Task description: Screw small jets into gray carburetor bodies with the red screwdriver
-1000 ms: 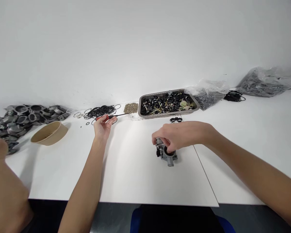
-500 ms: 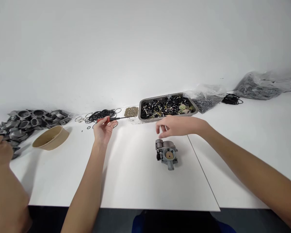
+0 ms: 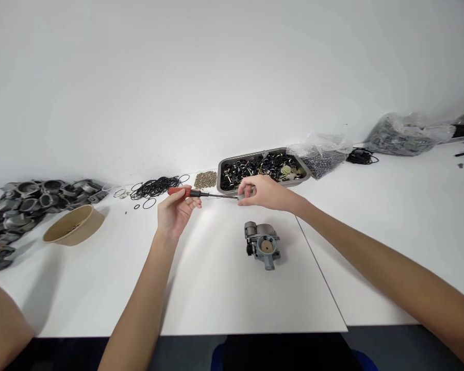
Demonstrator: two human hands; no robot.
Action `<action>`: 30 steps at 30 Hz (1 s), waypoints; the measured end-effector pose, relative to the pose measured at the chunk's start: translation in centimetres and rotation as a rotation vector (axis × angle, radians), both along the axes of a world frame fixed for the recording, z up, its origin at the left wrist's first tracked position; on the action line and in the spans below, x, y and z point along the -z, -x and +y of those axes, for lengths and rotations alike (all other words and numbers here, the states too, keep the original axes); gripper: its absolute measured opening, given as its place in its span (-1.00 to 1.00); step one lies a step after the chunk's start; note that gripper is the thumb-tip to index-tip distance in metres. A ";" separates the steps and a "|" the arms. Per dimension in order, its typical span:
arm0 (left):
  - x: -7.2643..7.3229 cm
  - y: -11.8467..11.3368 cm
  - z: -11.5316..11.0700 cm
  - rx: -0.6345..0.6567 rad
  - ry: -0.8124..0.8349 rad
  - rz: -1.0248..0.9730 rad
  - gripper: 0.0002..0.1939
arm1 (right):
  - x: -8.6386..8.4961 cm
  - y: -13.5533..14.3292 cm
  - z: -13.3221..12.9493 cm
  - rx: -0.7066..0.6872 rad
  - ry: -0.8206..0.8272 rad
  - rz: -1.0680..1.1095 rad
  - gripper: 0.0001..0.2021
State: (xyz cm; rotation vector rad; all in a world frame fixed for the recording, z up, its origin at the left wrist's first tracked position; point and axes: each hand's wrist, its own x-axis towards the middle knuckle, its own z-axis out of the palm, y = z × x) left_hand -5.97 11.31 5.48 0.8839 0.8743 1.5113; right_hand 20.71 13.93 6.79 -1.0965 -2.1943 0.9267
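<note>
A screwdriver (image 3: 194, 193) with a red handle lies across my left hand (image 3: 178, 208), its fingers wrapped round the handle and its shaft pointing right. My right hand (image 3: 261, 191) is at the screwdriver's tip, thumb and fingers curled toward each other in a pinch. Whatever small thing sits between those fingertips is too small to name. Below my right hand, on the white table, stands a grey metal carburetor (image 3: 268, 260) with a round bore and a black fitting on its left side. Neither hand touches it.
Behind my hands stands a metal tray (image 3: 303, 180) of mixed small parts. Left of it lie brass pieces (image 3: 205, 180) and black rubber rings (image 3: 154, 188). A tan bowl (image 3: 81, 232) and a heap of grey castings (image 3: 31, 203) are left; plastic bags (image 3: 408, 136) are right. Another person's arm (image 3: 3, 324) enters at lower left.
My left hand has moved right and raised the screwdriver off the table area by the rings. My right hand has moved left to meet its tip. The other person's hand has left view.
</note>
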 end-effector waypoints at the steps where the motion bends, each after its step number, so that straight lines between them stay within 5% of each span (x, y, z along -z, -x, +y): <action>1: 0.0 -0.1 -0.1 0.007 0.000 0.001 -0.85 | 0.1 0.1 0.0 -0.001 0.003 0.005 -0.78; 20: 0.3 -0.3 0.0 0.019 0.001 0.041 -0.86 | 1.0 0.6 0.2 -0.054 0.062 0.017 -0.87; 30: 0.6 0.5 0.3 -0.042 -0.073 0.143 -0.84 | -0.5 -1.7 1.0 -0.107 0.192 -0.303 -0.78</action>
